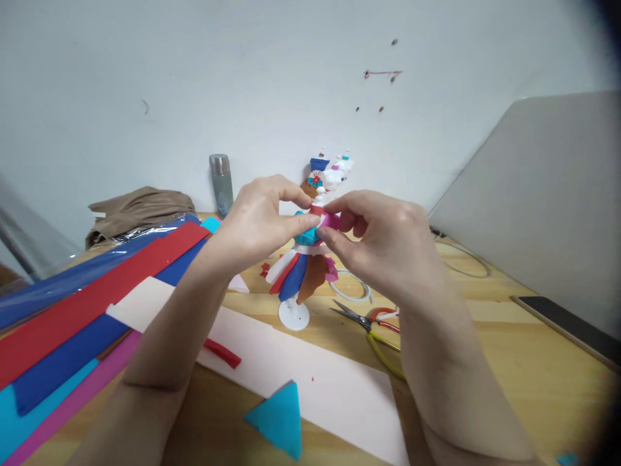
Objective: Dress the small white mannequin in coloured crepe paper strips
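A small white dress form (321, 193) stands upright on a round white base (294, 314). It wears a skirt (294, 276) of white, red, blue, brown and magenta pieces, with a turquoise piece (305, 234) and a red band (317, 210) on its upper body. My left hand (264, 217) pinches the bodice from the left, thumb across its front. From the right, my right hand (376, 236) has thumb and fingers closed at the bodice's edge, by a magenta piece (330, 221). The fingertips partly hide the bodice.
Scissors (366, 321) lie open near my right forearm. A pale pink sheet (310, 372), a turquoise triangle (280, 419) and a red scrap (223, 354) lie in front. Coloured strips (97, 288) cover the left side. Behind stand a flask (221, 186) and decorated figures (334, 171). A phone (567, 329) lies right.
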Demonstrator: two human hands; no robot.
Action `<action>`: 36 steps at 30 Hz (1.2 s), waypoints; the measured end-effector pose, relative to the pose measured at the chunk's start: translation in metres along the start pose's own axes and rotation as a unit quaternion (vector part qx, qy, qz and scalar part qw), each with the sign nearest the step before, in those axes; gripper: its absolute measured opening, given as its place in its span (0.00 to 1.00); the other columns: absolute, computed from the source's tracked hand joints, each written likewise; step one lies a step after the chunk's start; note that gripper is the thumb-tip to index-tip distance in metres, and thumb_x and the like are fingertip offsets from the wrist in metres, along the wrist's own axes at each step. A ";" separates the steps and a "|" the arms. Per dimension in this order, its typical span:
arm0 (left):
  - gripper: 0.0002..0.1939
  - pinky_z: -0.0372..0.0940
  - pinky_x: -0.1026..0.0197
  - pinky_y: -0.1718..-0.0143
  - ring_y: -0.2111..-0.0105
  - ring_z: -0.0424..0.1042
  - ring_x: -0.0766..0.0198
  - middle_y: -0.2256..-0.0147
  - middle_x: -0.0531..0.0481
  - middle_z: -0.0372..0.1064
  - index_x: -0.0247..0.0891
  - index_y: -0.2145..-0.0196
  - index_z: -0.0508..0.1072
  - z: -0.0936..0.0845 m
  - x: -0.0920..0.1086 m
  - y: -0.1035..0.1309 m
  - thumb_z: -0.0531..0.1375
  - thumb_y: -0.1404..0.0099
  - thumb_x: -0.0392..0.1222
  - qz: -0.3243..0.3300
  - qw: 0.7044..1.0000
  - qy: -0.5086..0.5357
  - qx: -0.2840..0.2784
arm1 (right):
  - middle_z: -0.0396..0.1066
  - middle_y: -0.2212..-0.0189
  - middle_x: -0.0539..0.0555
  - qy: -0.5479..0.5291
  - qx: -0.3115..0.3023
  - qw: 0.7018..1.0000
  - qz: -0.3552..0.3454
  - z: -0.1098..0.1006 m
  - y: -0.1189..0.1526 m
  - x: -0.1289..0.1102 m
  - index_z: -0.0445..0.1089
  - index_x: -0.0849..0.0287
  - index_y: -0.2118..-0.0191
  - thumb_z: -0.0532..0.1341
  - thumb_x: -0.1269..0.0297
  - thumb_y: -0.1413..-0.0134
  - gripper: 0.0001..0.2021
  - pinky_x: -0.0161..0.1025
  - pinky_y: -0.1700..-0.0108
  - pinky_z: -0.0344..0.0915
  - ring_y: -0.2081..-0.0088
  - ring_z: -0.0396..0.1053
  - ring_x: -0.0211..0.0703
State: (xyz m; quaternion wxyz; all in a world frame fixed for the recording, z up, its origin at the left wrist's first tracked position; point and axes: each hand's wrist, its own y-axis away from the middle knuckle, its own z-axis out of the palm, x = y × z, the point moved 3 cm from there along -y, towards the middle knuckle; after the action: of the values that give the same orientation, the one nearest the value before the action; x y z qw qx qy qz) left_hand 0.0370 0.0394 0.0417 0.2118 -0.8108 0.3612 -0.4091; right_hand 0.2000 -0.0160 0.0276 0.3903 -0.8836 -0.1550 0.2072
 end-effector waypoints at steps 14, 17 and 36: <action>0.04 0.68 0.49 0.42 0.48 0.76 0.52 0.54 0.51 0.80 0.42 0.71 0.80 0.004 0.000 -0.003 0.67 0.40 0.42 -0.008 1.000 0.009 0.007 | 0.76 0.72 0.52 -0.032 -0.010 0.999 0.017 -0.001 -0.002 0.000 0.74 0.54 0.65 0.62 0.69 0.46 0.04 0.43 0.66 0.64 0.69 0.71 0.46; 0.03 0.67 0.49 0.41 0.47 0.76 0.52 0.53 0.51 0.80 0.41 0.71 0.80 0.003 0.000 -0.003 0.67 0.41 0.41 -0.008 1.000 0.010 -0.001 | 0.74 0.74 0.52 -0.040 -0.018 0.999 0.023 -0.002 -0.002 0.002 0.75 0.54 0.65 0.63 0.67 0.46 0.03 0.43 0.66 0.64 0.71 0.70 0.45; 0.04 0.65 0.47 0.38 0.45 0.75 0.50 0.51 0.49 0.79 0.41 0.72 0.78 0.004 0.000 -0.004 0.68 0.40 0.41 -0.008 0.999 0.033 -0.013 | 0.70 0.79 0.48 -0.095 -0.046 0.992 0.073 -0.005 -0.010 0.012 0.73 0.56 0.71 0.66 0.64 0.46 0.04 0.38 0.72 0.60 0.77 0.65 0.38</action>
State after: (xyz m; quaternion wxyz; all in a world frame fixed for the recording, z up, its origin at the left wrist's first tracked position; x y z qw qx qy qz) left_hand 0.0414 0.0424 0.0420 0.1859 -0.8024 0.3672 -0.4321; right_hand 0.2117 -0.0073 0.0349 0.3162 -0.8858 -0.1364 0.3110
